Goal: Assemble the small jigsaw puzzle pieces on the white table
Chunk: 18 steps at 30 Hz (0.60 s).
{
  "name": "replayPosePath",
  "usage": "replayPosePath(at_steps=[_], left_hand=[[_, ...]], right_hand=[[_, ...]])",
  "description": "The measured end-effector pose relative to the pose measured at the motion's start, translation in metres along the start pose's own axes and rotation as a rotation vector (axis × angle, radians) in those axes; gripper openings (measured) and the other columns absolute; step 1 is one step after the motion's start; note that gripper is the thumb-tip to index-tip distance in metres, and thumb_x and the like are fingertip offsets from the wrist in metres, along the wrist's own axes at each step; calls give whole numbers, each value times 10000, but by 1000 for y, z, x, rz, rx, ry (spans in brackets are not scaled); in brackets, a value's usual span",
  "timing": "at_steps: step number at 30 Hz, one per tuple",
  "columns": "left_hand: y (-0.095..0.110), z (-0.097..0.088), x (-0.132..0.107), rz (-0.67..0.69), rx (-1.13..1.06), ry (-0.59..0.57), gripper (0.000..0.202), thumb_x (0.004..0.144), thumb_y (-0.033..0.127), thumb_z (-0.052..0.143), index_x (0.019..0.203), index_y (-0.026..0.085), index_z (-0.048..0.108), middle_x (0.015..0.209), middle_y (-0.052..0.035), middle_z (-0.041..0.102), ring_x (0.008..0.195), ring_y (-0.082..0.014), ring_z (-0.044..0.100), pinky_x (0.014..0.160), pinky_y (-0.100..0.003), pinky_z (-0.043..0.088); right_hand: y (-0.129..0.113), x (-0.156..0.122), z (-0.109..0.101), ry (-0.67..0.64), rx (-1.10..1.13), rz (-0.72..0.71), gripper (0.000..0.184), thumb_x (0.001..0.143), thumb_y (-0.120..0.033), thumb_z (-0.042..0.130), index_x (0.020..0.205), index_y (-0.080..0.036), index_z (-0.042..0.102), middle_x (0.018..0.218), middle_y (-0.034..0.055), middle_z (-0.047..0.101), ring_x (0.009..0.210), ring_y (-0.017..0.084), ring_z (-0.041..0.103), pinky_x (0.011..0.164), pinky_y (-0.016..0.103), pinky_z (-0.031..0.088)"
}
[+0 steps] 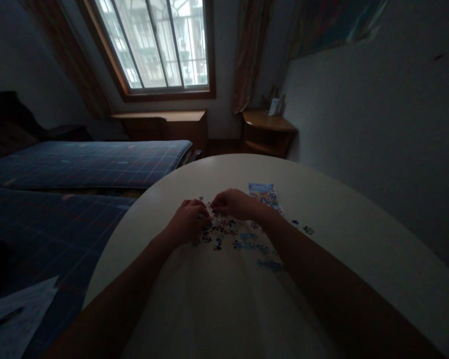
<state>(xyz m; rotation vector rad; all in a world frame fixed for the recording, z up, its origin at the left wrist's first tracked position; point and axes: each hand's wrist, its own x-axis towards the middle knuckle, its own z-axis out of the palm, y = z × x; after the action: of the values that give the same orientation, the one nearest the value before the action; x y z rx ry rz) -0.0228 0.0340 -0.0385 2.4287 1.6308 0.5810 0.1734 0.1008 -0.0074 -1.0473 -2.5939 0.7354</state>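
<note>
A heap of small jigsaw puzzle pieces (224,229) is spread on the round pale table (217,299). At the heap's left edge rests my left hand (190,218), its fingers curled down among the pieces; what they hold, if anything, is hidden. My right hand (232,203) reaches over the far side of the heap, thumb and fingers pinched together close to my left fingertips. The image is too dark to make out what is in that pinch. Light blue pieces (249,244), some seemingly joined, lie nearer me, beside my right forearm.
Beyond my right wrist lies a colourful printed picture sheet (265,194). A few loose puzzle pieces (307,230) are right of my forearm. A bed with blue plaid covering (90,162) stands at left, with paper (26,311) and a pen on it. A wall borders the right.
</note>
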Motion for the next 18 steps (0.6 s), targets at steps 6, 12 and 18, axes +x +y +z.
replayPosePath(at_steps=[6,12,18], left_hand=[[4,-1,-1,-8,5,-16,65,852,212,636,875,188,692,1020,-74,690,1063,-269,558,969,-420,440],[9,-5,1,6,3,-14,78,873,203,598,893,195,673,936,-70,721,1036,-276,568,911,-402,467],[7,-2,2,46,18,-31,142,909,234,552,889,198,688,932,-68,729,1011,-277,567,934,-425,439]], right_hand=[[-17,-31,-7,163,-43,50,164,852,-189,664,989,-202,753,882,43,763,767,149,674,700,248,454],[-28,-89,-2,353,77,124,125,871,-200,626,937,-207,732,847,24,759,735,149,676,698,265,477],[-25,-151,5,434,159,234,141,857,-254,606,927,-237,727,806,21,745,704,172,675,689,308,503]])
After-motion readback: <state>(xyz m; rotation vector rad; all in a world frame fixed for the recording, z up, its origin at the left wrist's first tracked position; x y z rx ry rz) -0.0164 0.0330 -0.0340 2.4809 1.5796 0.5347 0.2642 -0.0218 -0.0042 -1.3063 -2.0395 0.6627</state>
